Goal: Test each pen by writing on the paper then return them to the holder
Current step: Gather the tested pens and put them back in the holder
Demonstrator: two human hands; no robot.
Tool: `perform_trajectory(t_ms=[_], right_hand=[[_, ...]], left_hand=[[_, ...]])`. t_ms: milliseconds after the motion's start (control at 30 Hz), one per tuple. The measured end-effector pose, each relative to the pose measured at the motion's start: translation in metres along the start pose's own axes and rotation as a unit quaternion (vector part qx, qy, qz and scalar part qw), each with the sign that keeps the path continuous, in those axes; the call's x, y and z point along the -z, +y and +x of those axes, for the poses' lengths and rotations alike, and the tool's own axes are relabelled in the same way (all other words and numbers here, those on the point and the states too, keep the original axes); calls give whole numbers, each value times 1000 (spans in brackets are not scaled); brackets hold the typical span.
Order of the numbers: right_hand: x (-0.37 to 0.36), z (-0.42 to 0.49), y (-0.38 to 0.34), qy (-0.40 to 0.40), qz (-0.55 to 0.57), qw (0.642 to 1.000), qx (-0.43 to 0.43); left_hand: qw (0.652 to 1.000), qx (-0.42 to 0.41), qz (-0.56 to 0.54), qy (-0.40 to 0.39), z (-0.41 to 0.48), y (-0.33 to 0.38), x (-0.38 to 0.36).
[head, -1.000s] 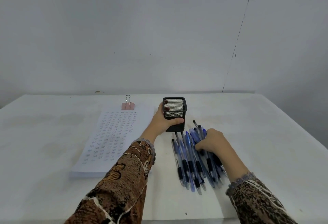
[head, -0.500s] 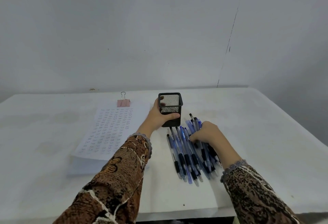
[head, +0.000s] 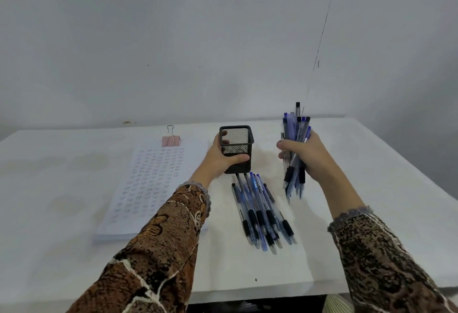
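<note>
A: Gripping status, head view?
B: Left hand (head: pixel 224 157) is wrapped around the holder (head: pixel 236 149), thumb across its near wall, fingers visible through the mesh on its left side. The holder stands on the tabletop (head: pixel 371 176), toward the far edge, about midway along it.

A: Right hand?
B: Right hand (head: pixel 306 156) is closed on a bundle (head: pixel 295 139) of pens, held roughly upright above the tabletop, to the right of the holder and apart from it. The grip ends point down.

A: Remaining pens?
B: A second group, the loose pens (head: pixel 260 211), lies flat on the tabletop just in front of the holder, running toward the near edge, tips nearest the camera.

A: Paper?
B: The paper (head: pixel 151 186) lies left of the holder, covered with rows of small written marks. A pink clip (head: pixel 170 139) sits at its far edge. The left sleeve (head: pixel 158 245) overlaps its near right corner.
</note>
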State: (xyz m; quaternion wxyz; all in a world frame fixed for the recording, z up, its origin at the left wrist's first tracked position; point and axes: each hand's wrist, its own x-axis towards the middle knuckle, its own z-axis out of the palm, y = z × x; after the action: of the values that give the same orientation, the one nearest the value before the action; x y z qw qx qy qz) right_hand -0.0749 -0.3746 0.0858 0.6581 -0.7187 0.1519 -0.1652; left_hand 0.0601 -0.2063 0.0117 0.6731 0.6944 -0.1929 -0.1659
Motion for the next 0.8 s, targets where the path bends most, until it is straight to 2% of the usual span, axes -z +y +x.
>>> perform_trajectory(t_ms=[167,267,433,600,800], right_hand=[[-9,-8,24,41,-12,995,88],[-12,-12,36,62,18,990,123],[-9,-11,47,48,23,993,108],[-6,-5,33,102,20,981,163],[-10,-9,50,79,5,985,151]], left_hand=[[1000,-2,1,3,0,0,0],[1000,-9,10,5,-1,0,-1],[1000,-12,14,11,-3,0,-1],[1000,-12,19,13,-1,-2,0],[998,-18,51,26,-2,-4,0]])
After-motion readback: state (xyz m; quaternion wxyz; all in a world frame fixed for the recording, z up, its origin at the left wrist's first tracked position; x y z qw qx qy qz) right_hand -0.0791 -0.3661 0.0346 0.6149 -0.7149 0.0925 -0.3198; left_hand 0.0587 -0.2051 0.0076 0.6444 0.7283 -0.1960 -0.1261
